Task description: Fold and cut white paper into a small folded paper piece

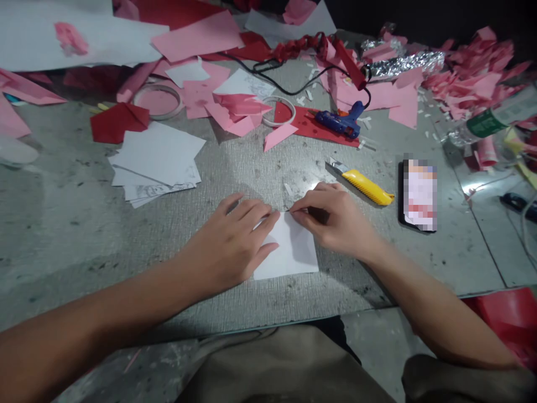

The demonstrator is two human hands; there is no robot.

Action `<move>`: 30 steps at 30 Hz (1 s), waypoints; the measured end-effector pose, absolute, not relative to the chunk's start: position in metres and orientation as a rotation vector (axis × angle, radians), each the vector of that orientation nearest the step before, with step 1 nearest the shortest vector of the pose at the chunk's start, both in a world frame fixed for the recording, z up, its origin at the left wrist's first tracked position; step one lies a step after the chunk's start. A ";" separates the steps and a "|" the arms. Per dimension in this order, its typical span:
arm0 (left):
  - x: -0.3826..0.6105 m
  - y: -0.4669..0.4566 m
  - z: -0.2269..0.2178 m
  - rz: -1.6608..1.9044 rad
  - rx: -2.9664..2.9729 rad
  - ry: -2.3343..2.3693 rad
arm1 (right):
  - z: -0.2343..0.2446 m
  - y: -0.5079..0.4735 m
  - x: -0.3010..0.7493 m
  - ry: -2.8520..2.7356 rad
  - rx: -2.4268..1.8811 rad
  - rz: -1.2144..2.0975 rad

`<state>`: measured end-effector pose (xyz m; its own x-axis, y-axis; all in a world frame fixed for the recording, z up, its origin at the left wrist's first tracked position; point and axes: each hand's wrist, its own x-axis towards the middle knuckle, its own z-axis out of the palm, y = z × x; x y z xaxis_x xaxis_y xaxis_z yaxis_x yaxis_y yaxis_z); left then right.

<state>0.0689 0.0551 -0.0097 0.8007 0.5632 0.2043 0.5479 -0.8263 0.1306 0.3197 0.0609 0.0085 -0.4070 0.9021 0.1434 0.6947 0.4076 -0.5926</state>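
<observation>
A small white sheet of paper (293, 253) lies on the grey table (84, 224) in front of me. My left hand (229, 243) rests flat on its left half, fingers stretched out and pressing it down. My right hand (331, 215) pinches the paper's top edge between thumb and forefinger, right beside the left fingertips.
A yellow utility knife (364, 186) and a phone (419, 193) lie to the right. A stack of white sheets (157, 162) sits at left. Behind are a blue glue gun (340, 121) with black cord, tape rings (279, 110), and many pink and red paper scraps (465, 78).
</observation>
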 end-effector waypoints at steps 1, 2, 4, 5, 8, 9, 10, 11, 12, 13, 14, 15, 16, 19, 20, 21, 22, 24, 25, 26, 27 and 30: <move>0.069 0.055 -0.010 0.363 2.916 0.905 | 0.009 0.061 0.320 -2.208 -1.357 0.652; 0.069 0.055 -0.010 0.365 2.911 0.907 | 0.009 0.061 0.320 -2.188 -1.352 0.681; 0.068 0.056 -0.010 0.375 2.905 0.906 | 0.008 0.061 0.321 -2.121 -1.350 0.739; 0.068 0.056 -0.011 0.382 2.902 0.907 | 0.008 0.061 0.322 -2.080 -1.354 0.766; 0.068 0.056 -0.011 0.385 2.889 0.913 | 0.006 0.060 0.323 -2.010 -1.363 0.807; 0.068 0.056 -0.011 0.384 2.885 0.915 | 0.006 0.060 0.324 -2.019 -1.362 0.803; 0.068 0.056 -0.011 0.380 2.881 0.916 | 0.006 0.060 0.324 -2.036 -1.358 0.798; 0.068 0.056 -0.011 0.381 2.879 0.917 | 0.005 0.060 0.324 -2.050 -1.354 0.801; 0.068 0.056 -0.012 0.386 2.878 0.915 | 0.005 0.060 0.323 -2.053 -1.352 0.817; 0.068 0.056 -0.012 0.395 2.877 0.915 | 0.005 0.060 0.323 -2.044 -1.350 0.842; 0.068 0.057 -0.012 0.412 2.868 0.917 | 0.005 0.059 0.322 -2.026 -1.346 0.868; 0.067 0.059 -0.012 0.439 2.845 0.933 | 0.005 0.059 0.321 -2.002 -1.340 0.887; 0.067 0.060 -0.011 0.479 2.801 0.959 | 0.005 0.058 0.321 -1.976 -1.334 0.893; 0.064 0.066 -0.005 0.651 2.546 1.032 | 0.006 0.057 0.320 -1.882 -1.331 0.881; 0.064 0.068 -0.003 0.694 2.432 1.042 | 0.006 0.056 0.320 -1.842 -1.335 0.882; 0.063 0.069 0.000 0.718 2.316 1.046 | 0.007 0.056 0.320 -1.800 -1.341 0.893; 0.063 0.070 0.003 0.726 2.203 1.051 | 0.008 0.056 0.319 -1.762 -1.345 0.917; 0.064 0.070 0.008 0.704 2.003 1.077 | 0.009 0.057 0.319 -1.720 -1.337 0.992; 0.064 0.069 0.009 0.693 1.925 1.089 | 0.009 0.057 0.319 -1.721 -1.326 1.037; 0.065 0.068 0.011 0.683 1.861 1.094 | 0.010 0.057 0.318 -1.730 -1.312 1.083; 0.065 0.067 0.011 0.674 1.807 1.092 | 0.010 0.058 0.318 -1.741 -1.297 1.128; 0.067 0.066 0.012 0.654 1.674 1.054 | 0.010 0.059 0.316 -1.727 -1.276 1.246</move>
<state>0.0669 0.0660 0.0118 0.4721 0.8791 -0.0651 0.3322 -0.1090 0.9369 0.3164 0.0585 0.0101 -0.3176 0.9476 -0.0359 0.3329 0.0760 -0.9399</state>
